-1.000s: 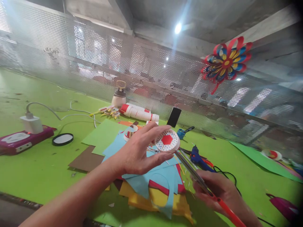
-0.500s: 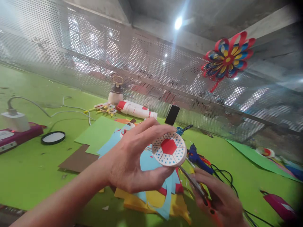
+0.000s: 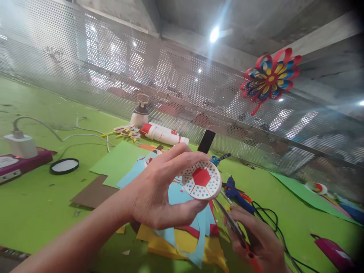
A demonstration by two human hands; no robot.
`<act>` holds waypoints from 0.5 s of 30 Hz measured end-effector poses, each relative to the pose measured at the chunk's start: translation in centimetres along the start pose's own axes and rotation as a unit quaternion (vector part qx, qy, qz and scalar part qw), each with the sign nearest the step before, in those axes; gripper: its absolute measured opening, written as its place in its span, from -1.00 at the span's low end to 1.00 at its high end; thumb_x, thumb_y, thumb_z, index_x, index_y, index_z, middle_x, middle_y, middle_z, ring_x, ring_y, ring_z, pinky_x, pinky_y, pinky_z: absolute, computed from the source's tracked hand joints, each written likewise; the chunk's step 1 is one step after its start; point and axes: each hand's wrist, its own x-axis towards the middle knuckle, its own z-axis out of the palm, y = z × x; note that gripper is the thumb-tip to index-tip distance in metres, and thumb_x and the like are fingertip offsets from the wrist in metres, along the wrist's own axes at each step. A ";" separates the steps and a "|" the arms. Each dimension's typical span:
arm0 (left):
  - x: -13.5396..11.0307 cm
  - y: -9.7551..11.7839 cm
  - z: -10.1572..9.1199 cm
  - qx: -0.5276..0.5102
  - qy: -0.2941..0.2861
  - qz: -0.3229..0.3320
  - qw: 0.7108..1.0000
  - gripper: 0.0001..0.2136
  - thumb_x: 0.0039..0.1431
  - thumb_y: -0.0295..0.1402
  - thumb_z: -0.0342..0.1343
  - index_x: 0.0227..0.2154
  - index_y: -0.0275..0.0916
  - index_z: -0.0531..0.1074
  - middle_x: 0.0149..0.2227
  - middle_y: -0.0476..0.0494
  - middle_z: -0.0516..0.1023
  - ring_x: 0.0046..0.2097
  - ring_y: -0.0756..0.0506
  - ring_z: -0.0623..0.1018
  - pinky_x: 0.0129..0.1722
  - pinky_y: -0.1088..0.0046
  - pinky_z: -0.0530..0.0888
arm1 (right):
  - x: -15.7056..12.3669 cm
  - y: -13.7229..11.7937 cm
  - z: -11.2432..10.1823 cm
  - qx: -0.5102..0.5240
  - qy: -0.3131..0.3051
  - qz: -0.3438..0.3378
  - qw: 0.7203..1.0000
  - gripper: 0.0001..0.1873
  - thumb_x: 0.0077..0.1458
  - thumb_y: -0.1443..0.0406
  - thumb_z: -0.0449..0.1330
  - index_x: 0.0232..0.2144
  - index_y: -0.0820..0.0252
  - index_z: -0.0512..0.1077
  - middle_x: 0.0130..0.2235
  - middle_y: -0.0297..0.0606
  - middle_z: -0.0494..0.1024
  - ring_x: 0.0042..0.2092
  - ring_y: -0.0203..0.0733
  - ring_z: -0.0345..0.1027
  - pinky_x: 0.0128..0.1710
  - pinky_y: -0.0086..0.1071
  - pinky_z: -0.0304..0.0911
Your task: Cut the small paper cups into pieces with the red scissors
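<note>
Between thumb and fingers, my left hand (image 3: 163, 189) grips a round white paper disc (image 3: 201, 193) by its edges. Blue dots, dark dividing lines and a red hexagon in the centre decorate its face. My right hand (image 3: 256, 235) is wrapped round scissors (image 3: 236, 229) with orange-red handles. The parted blades point up at the disc's lower right edge; whether they touch it I cannot tell. Beneath both hands lie light blue paper scraps (image 3: 200, 242) and yellow sheets (image 3: 167, 248).
A blue glue gun (image 3: 239, 195) with a black cable lies right of the disc. Behind are a white paper tube (image 3: 165, 134), a lantern (image 3: 139, 113) and an upright phone (image 3: 206, 141). A power strip (image 3: 25, 165) sits at left; a paper flower (image 3: 271, 79) hangs at upper right.
The disc has shifted slightly left in view and turned a little. My right hand with the scissors has also moved slightly left, staying close to the disc's lower right edge.
</note>
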 end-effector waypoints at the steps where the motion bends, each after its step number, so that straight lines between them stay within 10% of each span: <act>1: 0.0 0.0 0.0 0.000 -0.003 -0.005 1.000 -0.50 0.02 -0.35 0.22 0.07 -0.24 0.35 -0.14 -0.22 0.50 -0.21 -0.14 0.47 -0.19 0.25 0.50 | 0.0 0.0 0.0 -0.004 -0.001 -0.004 1.000 -0.46 0.04 0.45 0.21 0.06 -0.09 0.38 -0.10 -0.16 0.58 -0.06 0.05 0.48 -0.10 -0.22 0.43; 15: -0.3 -0.8 0.3 0.011 -0.012 -0.033 0.999 -0.53 0.06 -0.26 0.22 0.04 -0.21 0.34 -0.02 -0.20 0.54 -0.02 -0.21 0.47 0.04 0.16 0.41 | 0.2 0.3 0.2 -0.002 0.013 -0.011 1.000 -0.46 0.03 0.51 0.16 0.04 -0.03 0.38 -0.19 -0.26 0.60 -0.15 -0.10 0.51 -0.16 -0.38 0.44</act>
